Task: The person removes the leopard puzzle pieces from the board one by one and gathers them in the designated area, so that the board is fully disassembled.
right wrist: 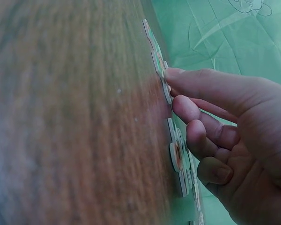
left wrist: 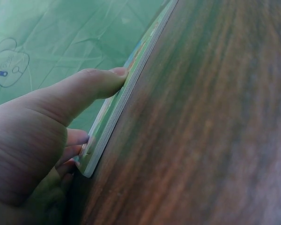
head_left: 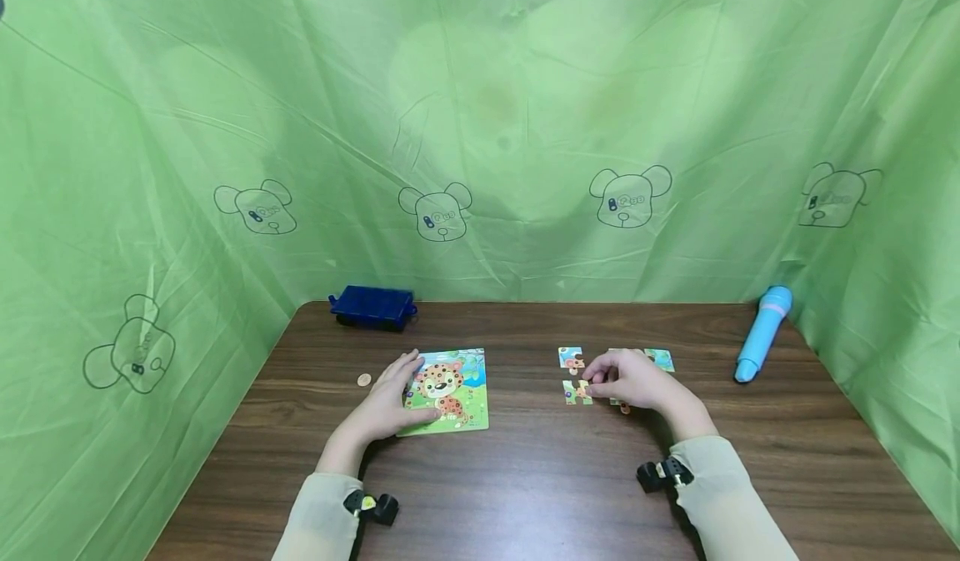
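My left hand (head_left: 386, 407) rests at the left side of a leopard picture board (head_left: 468, 390), its thumb on the lower part and its other fingers along the left edge. In the left wrist view, the thumb lies on the face of the board, which sits flat on the table. My right hand (head_left: 630, 379), fingers curled, pinches a small jigsaw piece (head_left: 572, 393) at its right edge, low against the table. Just above that piece is another jigsaw piece (head_left: 568, 356). More jigsaw pieces (head_left: 660, 359) lie partly hidden under and behind the right hand.
A dark blue toy wagon (head_left: 372, 306) stands at the table's back left. A small round disc (head_left: 364, 379) lies left of the board. At the back right is a blue toy microphone (head_left: 763, 333). Green printed fabric (head_left: 525, 252) hangs around the wooden table (head_left: 517, 494).
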### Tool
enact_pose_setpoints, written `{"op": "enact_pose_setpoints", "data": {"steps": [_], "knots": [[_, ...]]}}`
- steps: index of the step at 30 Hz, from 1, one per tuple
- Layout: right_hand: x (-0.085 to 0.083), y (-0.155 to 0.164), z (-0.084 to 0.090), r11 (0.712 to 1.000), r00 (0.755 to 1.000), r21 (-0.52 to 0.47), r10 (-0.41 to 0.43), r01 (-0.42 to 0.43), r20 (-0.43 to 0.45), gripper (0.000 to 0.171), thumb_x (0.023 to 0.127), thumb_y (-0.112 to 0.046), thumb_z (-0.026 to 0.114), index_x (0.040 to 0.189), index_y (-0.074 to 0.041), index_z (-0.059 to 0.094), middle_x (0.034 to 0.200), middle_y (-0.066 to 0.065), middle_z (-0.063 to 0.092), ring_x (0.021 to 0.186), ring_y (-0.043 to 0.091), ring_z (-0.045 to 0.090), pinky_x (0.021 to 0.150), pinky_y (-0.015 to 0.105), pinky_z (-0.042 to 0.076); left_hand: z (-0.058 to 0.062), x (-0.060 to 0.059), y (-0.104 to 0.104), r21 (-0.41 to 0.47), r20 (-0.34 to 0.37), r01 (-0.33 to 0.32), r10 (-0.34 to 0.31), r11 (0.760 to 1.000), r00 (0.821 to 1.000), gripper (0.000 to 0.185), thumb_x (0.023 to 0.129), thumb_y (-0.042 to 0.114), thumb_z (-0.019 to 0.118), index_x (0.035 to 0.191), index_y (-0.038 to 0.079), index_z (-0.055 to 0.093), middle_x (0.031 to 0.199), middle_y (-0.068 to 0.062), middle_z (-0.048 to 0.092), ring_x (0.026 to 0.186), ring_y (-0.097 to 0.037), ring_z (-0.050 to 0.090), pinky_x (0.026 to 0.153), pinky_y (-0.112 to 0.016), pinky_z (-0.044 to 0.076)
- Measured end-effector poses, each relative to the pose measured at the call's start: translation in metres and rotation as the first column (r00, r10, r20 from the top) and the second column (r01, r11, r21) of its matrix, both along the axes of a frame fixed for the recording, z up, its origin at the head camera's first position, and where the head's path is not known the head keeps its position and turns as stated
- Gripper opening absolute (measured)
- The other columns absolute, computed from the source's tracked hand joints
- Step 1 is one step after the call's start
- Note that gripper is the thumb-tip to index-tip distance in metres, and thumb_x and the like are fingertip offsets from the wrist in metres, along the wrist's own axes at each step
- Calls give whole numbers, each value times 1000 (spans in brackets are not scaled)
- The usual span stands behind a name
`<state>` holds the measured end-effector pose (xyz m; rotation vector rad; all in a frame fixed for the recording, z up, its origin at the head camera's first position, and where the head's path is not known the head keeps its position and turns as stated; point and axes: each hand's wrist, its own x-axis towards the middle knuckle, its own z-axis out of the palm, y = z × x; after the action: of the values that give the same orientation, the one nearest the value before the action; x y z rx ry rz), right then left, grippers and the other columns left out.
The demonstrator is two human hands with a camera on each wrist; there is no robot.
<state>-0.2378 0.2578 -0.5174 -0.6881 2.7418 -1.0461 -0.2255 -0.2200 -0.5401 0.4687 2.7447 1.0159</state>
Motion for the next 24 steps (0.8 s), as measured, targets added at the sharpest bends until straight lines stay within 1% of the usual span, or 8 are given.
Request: {"op": "enact_pose_setpoints", "data": {"steps": [5, 10, 12, 14, 17, 19, 21, 24], "knots": [[1, 0, 0, 1000, 1000, -13, -5, 5, -16, 10, 94, -19, 87, 103, -15, 83, 85, -12, 69, 71, 4, 59, 64, 26, 51, 0, -1, 2, 6, 2, -1, 1, 1000, 1000, 113, 86, 56, 90, 172, 9, 35, 182, -12, 21, 167, -43, 14, 125, -74, 25], [2, -2, 2, 999, 999, -34, -27, 26, -26, 6, 96, -16, 84, 102, -15, 83, 83, -11, 69, 69, 4, 60, 62, 26, 51, 0, -1, 2, 2, -5, 5, -5, 1000, 1000, 113, 86, 56, 91, 172, 10, 34, 182, -12, 22, 167, -42, 14, 125, -75, 24], [2, -6, 3, 997, 998, -46, -57, 55, -30, 6, 96, -16, 84, 101, -14, 82, 82, -11, 69, 69, 5, 61, 61, 26, 51, 0, -1, 3, 1, -4, 4, -4, 1000, 1000, 114, 85, 57, 91, 173, 11, 34, 182, -11, 22, 167, -41, 13, 125, -75, 23], [2, -11, 4, 993, 993, -56, -107, 105, -42, 6, 95, -16, 84, 100, -12, 82, 82, -9, 69, 69, 6, 61, 61, 26, 51, -1, -1, 3, -2, -2, 3, -3, 1000, 1000, 114, 85, 58, 90, 173, 11, 34, 182, -11, 22, 168, -41, 13, 125, -74, 24], [4, -23, 7, 977, 978, -77, -204, 201, -43, 9, 95, -17, 85, 99, -10, 80, 81, -7, 69, 68, 8, 61, 60, 27, 50, -1, 0, 2, -5, 2, 0, 0, 1000, 1000, 114, 85, 59, 90, 172, 11, 35, 182, -11, 22, 168, -40, 14, 126, -73, 24], [7, -34, 9, 966, 969, -103, -243, 238, -40, 13, 94, -18, 85, 102, -9, 80, 81, -6, 69, 68, 9, 62, 61, 26, 51, -2, 0, 2, -8, 0, -3, 3, 1000, 1000, 114, 85, 59, 90, 172, 10, 36, 181, -11, 23, 167, -41, 14, 125, -74, 24], [10, -48, 12, 960, 967, -130, -254, 247, -36, 20, 94, -21, 86, 108, -7, 80, 83, -6, 70, 68, 10, 62, 62, 27, 51, -3, 0, 1, -10, -2, -6, 6, 1000, 1000, 114, 84, 60, 90, 172, 10, 36, 181, -11, 23, 167, -41, 15, 126, -73, 24], [16, -70, 14, 958, 972, -177, -233, 226, -15, 31, 94, -23, 87, 117, -4, 77, 85, -7, 72, 66, 11, 65, 63, 28, 53, -3, -1, 0, -6, -10, -8, 8, 1000, 1000, 114, 84, 60, 90, 171, 10, 37, 181, -12, 23, 167, -42, 15, 125, -74, 24]]}}
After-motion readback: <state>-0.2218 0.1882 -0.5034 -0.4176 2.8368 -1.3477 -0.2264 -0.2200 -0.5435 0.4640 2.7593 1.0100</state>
